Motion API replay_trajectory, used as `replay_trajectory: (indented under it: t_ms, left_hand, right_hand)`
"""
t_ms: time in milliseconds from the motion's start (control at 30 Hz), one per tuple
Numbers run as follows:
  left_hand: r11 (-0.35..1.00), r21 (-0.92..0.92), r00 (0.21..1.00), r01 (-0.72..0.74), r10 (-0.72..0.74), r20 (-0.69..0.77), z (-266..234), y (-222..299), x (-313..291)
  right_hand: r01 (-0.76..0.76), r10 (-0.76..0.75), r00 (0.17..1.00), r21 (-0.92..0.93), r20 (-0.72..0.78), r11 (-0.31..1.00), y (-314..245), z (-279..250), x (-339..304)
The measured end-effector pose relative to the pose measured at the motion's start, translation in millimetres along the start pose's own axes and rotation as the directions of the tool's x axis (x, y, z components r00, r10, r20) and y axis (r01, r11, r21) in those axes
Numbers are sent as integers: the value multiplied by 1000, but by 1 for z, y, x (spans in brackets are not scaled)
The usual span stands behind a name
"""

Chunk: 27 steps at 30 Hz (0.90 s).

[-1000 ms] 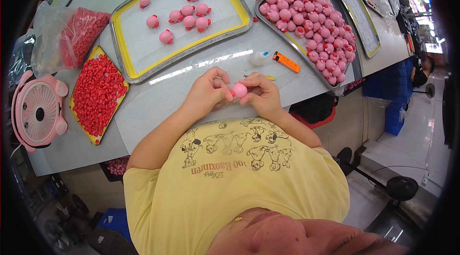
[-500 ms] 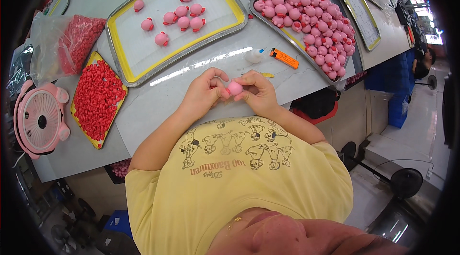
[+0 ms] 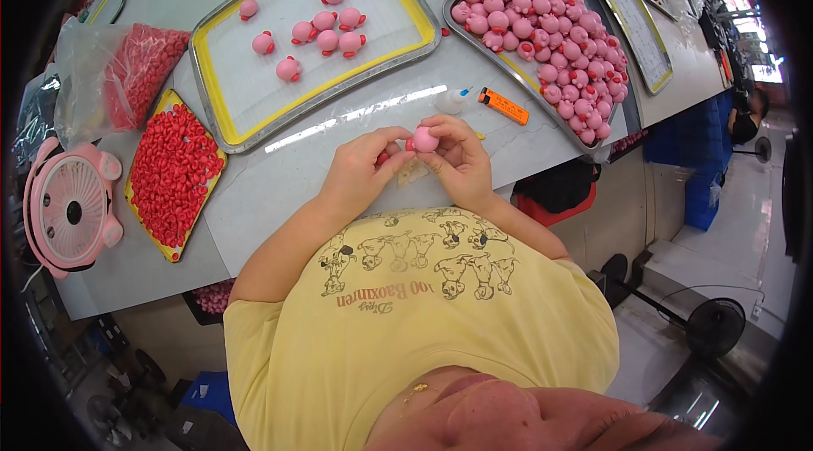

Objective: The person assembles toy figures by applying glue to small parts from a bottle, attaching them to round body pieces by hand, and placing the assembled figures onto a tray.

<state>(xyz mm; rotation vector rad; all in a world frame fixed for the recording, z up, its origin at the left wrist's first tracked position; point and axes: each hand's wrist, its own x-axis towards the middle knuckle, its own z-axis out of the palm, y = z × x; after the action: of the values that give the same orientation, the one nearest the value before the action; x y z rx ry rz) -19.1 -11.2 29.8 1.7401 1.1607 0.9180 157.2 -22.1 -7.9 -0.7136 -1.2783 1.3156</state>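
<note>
Where the grey worktable (image 3: 279, 188) runs across the upper half of the view, everything can be placed against the big metal tray with the yellow liner (image 3: 229, 87) lying at its middle. To the right of that tray sits a second metal tray (image 3: 474, 36) heaped with finished pink toy pieces (image 3: 550, 36). To the tray's left stands a clear plastic bag (image 3: 93, 78) of small red parts, and just below the tray's left corner lies a smaller yellow tray (image 3: 174, 99) filled with red parts (image 3: 169, 171). Further left of that, at the table's edge, rests a pink round fan (image 3: 68, 205). Inside the landmark tray itself lie seven pink pieces with red bits (image 3: 326, 27), loosely grouped towards its upper right.

Below the tray's lower right corner, the person's left hand (image 3: 360, 171) and right hand (image 3: 457, 159) meet above the table edge. Both are closed, fingertips pinching one small pink toy piece (image 3: 423, 139) held between them, the right hand cupping it from the far side. Just beyond the hands, between them and the heaped tray, lie an orange lighter (image 3: 504, 105) and a small clear glue bottle (image 3: 450, 99).
</note>
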Motion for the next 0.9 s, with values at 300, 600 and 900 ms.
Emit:
replay_trajectory:
  t_ms: [300,600,900]
  left_hand:
    - [964,-231,991,134,-133,18,20,-7,0]
    - [383,-588,702,712,-385,599,47,26,54]
    - [389,-653,760,650,-336,556,106,96,76]
  right_hand:
    - [-123,121,992,63,35,990,-17,-16,-6]
    - [-218,217,973,5,82,976,-36,-76,8]
    - [25,3,996,-313,90,949,-104,-141,1]
